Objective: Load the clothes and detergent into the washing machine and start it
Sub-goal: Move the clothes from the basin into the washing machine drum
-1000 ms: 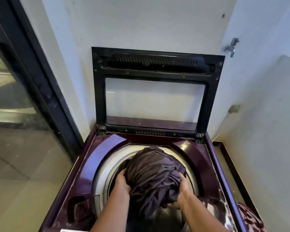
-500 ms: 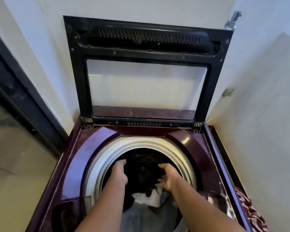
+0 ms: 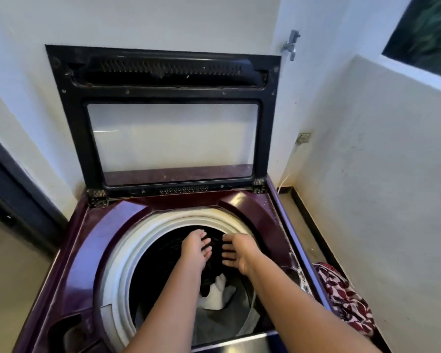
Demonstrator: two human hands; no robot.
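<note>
A second earlier both hands had gripped the dark garment [image 3: 208,282] above the drum's white ring [image 3: 127,253]. Now it lay down inside the drum, partly over a white cloth [image 3: 221,290], crumpled and nearly lost in shadow. The left hand [image 3: 195,250] and right hand [image 3: 237,252] hovered over the drum mouth, near each other, fingers spread and holding nothing. The ring left open room all round them. The glass lid [image 3: 71,123] stood upright behind the drum. A red patterned cloth [image 3: 341,294] lay right of the washing machine [image 3: 87,250].

Left hand [image 3: 194,250] and right hand [image 3: 239,250] outstretched, fingers spread, holding nothing.
</note>
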